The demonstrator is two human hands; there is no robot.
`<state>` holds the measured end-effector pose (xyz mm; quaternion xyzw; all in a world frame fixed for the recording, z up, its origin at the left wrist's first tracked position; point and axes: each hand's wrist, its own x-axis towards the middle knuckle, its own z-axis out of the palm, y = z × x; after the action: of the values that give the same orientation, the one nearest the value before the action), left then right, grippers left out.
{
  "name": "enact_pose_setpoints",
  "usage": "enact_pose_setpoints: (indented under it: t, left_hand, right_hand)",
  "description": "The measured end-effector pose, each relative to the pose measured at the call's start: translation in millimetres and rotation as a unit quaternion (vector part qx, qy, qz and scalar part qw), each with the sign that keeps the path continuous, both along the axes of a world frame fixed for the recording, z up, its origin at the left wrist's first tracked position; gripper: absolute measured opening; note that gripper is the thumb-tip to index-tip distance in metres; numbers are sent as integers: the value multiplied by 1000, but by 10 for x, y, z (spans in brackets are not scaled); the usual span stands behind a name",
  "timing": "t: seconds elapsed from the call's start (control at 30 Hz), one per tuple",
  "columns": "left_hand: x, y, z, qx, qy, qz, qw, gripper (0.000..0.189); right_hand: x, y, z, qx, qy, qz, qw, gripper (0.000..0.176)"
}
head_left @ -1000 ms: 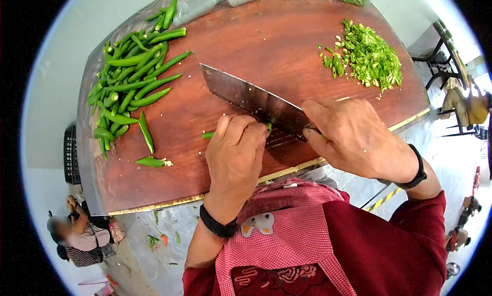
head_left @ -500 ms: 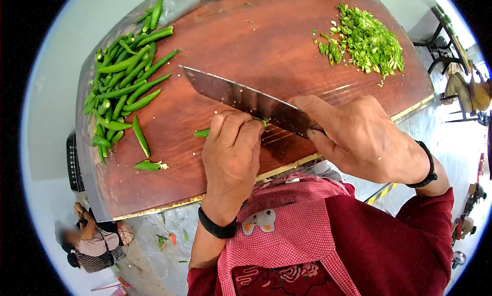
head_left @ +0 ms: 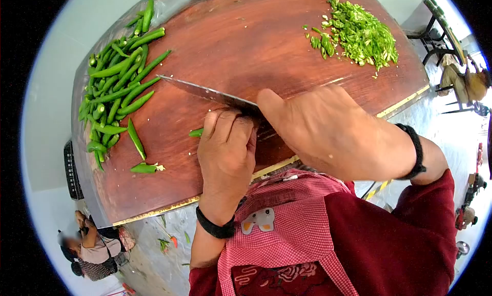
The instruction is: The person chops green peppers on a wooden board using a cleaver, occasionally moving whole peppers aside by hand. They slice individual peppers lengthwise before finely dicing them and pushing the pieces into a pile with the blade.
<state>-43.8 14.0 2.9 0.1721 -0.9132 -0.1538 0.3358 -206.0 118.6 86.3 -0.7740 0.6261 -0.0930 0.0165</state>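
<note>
My right hand (head_left: 328, 129) grips a broad cleaver (head_left: 207, 92), its tip pointing left across the board. Bent fingers of my left hand (head_left: 225, 145) press a green chili pepper (head_left: 196, 133) onto the wooden board (head_left: 225, 45). Only one end of that pepper shows, to the left of the fingers; the rest is hidden under the hand. The blade lies just beyond my left knuckles, and its cutting edge is out of sight. A heap of whole green chili peppers (head_left: 115, 86) lies at the left, with a pepper piece (head_left: 143, 168) below it.
Sliced green pepper (head_left: 364, 34) is piled at the far right of the board. A black crate (head_left: 73, 170) stands off the left edge. A person (head_left: 95, 247) is at the lower left, and a dark-framed table (head_left: 441, 34) is at the upper right.
The cleaver has come down and turned more edge-on, and my right hand has shifted left toward my left hand. The whole view has shifted slightly.
</note>
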Motion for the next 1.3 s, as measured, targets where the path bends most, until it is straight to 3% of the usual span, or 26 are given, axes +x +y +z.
enact_pose_setpoints:
  t: [0.03,0.23,0.37,0.43,0.57,0.67,0.83,0.97,1.07,1.13,1.3]
  left_hand:
    - [7,-6,4,1,-1,-7,1000,21]
    - [-5,20,25,7,27,-9,1000,15]
    - [1,15,-4,17,23,-6,1000,15]
    - [-6,19,2,20,22,-3,1000,15]
    - [2,8,-14,23,28,-2,999,15]
    - [-5,9,0,14,35,-7,999,16]
    - [-1,-14,-11,15,37,-13,999,17]
    - [2,10,-27,22,47,-4,999,16]
    - [35,28,1,33,20,14,999,14]
    - [52,5,-15,29,18,16,999,14]
    - [45,-8,-23,25,29,2,999,13]
  right_hand:
    - [12,-1,-51,-70,28,12,997,20]
    - [-85,39,-119,-72,-75,-30,994,24]
    - [-47,159,-15,-49,-76,-51,995,23]
    - [-27,187,0,-36,-21,-58,997,25]
    - [-41,210,-23,-68,-44,-41,996,27]
    - [-58,210,4,-5,-71,-42,997,26]
    - [-87,107,-32,-72,-68,25,995,27]
    - [-5,-122,-116,-31,-103,3,994,25]
    - [21,-223,-182,-68,-51,-34,996,20]
    - [-24,-202,-192,-63,-110,-76,989,16]
    - [-108,-30,-216,-104,-78,-47,990,18]
